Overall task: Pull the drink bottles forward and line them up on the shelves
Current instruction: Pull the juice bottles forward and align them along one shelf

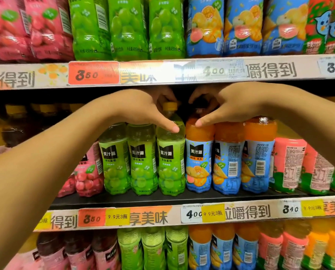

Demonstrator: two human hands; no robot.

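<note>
On the middle shelf stand three green grape drink bottles and three orange drink bottles with blue labels. My left hand grips the neck of the rightmost green bottle, thumb on its shoulder and fingers behind its yellow cap. My right hand grips the top of the leftmost orange bottle, thumb on its shoulder, covering the cap. The two held bottles stand upright side by side, set back a little from the shelf's front edge. Both forearms reach in from the lower corners.
Pink bottles stand left of the green ones and pink-and-green ones to the right. The upper shelf rail hangs just above my hands. Further full rows fill the shelves above and below.
</note>
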